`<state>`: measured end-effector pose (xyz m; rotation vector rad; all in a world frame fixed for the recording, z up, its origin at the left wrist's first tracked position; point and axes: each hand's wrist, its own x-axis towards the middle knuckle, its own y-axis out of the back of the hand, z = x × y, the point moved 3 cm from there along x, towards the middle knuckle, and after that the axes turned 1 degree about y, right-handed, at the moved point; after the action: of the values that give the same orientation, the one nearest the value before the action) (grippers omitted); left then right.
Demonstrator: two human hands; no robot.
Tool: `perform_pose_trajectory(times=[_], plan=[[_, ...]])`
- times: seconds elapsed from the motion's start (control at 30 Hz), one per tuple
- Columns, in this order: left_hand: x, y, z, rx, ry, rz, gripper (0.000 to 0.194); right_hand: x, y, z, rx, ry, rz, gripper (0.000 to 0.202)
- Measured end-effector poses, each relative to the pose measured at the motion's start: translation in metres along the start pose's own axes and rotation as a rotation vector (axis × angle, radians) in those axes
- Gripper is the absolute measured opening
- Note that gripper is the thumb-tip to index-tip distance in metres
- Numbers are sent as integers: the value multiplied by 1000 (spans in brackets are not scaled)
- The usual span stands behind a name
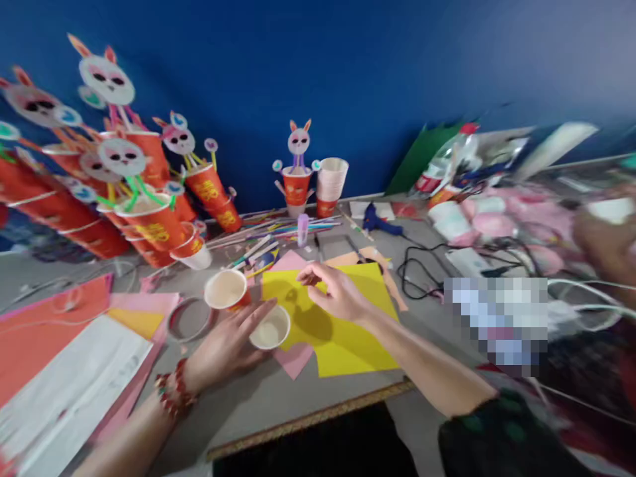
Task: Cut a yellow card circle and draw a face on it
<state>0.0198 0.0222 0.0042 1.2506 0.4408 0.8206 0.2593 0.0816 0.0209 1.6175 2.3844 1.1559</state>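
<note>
My left hand (229, 346), with a beaded bracelet at the wrist, is closed around the left side of a paper cup (269, 328), whose white inside faces up. Another paper cup (226, 289) stands just beyond, to the left. Over a yellow paper sheet (352, 344), my right hand (335, 291) hovers with loosely bent fingers, a gap between thumb and forefinger; nothing shows in it. Its shadow falls on the sheet. A pink paper heart (295, 361) lies by the cup, partly at the yellow sheet's edge.
Red cups with rabbit faces (149, 212) are stacked at left. A similar rabbit cup (297, 189) and a cup stack (332, 185) stand at the wall. Behind lie a blue glue gun (381, 222), scissors and pipe cleaners. A roll of tape (189, 318) lies left; another person's hand (603, 232) shows right.
</note>
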Motion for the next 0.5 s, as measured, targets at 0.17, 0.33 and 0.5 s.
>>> perform_pose_trajectory(times=[0.17,0.33,0.5], plan=[[-4,-3,-3,15,-18,80,69,-22,55,4,-321,-13,-68,12],[-2,-1,-1,-25,-22,65,73,-55,119,48,-559,-281,90,13],[-1,2,2,-95,-6,41,73,-61,133,79,-479,-296,106,17]])
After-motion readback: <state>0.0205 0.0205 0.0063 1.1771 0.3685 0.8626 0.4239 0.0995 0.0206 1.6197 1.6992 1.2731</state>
